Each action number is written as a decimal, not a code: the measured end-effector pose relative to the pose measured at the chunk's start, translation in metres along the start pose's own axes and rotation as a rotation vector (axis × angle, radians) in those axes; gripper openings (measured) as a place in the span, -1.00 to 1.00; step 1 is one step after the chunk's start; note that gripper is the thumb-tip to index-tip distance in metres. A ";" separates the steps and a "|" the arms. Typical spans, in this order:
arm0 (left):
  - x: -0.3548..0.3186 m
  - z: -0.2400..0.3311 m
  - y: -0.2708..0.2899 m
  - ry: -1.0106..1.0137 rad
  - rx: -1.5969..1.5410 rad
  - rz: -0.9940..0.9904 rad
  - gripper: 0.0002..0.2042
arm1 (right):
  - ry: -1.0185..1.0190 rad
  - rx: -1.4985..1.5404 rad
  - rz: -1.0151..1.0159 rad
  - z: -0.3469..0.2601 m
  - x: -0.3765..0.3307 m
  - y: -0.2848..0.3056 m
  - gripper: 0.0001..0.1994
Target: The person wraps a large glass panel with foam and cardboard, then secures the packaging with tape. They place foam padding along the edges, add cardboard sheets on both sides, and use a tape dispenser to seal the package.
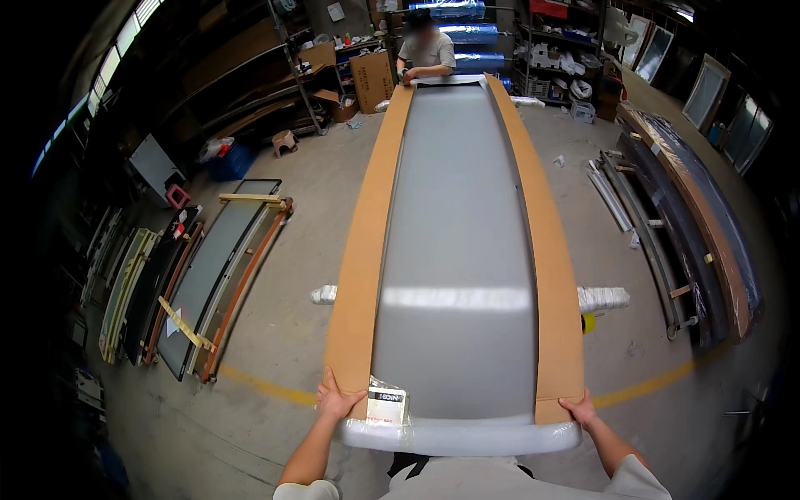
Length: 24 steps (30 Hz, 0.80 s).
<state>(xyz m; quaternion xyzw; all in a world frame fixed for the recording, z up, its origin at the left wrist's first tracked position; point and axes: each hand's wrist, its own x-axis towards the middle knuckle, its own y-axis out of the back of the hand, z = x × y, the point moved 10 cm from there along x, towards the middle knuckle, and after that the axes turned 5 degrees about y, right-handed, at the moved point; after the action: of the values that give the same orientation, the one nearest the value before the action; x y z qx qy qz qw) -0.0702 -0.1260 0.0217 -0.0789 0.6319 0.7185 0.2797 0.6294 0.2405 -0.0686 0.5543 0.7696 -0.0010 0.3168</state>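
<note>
A long glass-like grey panel (457,225) stretches away from me, raised above the floor. Along its sides lie two long brown cardboard strips, a left one (357,283) and a right one (557,317). My left hand (336,400) grips the near end of the left strip, thumb on top and fingers at its outer edge. At the same end of the right strip, my right hand (582,408) has its thumb on the cardboard, the other fingers partly hidden. White wrapping (475,437) covers the panel's near edge. A printed label (385,408) under clear plastic lies beside my left hand.
At the panel's far end another person (429,52) has hands by the left strip. Wrapped support bars (604,297) stick out beneath the panel. Framed panels (218,267) stand on the left and wrapped long pieces (696,225) on the right. Blue rolls (475,35) hang behind.
</note>
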 end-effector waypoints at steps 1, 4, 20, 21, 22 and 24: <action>0.001 -0.002 0.001 0.013 0.023 -0.019 0.51 | -0.015 -0.041 -0.016 -0.005 0.002 -0.001 0.07; 0.014 -0.004 -0.003 0.013 0.065 -0.098 0.58 | 0.035 -0.280 -0.086 -0.038 0.019 -0.004 -0.01; 0.042 0.017 -0.004 -0.035 0.222 -0.234 0.74 | -0.266 -0.704 -0.253 -0.052 0.034 0.002 0.05; 0.044 0.015 -0.005 -0.044 0.200 -0.243 0.73 | -0.301 -0.716 -0.244 -0.052 0.034 0.003 0.05; 0.042 0.013 -0.009 -0.053 0.178 -0.263 0.73 | -0.337 -0.721 -0.252 -0.051 0.033 0.005 0.05; 0.048 0.015 -0.012 -0.077 0.160 -0.257 0.73 | -0.410 -0.732 -0.264 -0.049 0.032 0.007 0.04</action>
<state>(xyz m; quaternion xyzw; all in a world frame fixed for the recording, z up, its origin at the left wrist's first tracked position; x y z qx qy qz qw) -0.1005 -0.0968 -0.0083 -0.1091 0.6607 0.6266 0.3987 0.6058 0.2876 -0.0431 0.2907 0.7049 0.1211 0.6356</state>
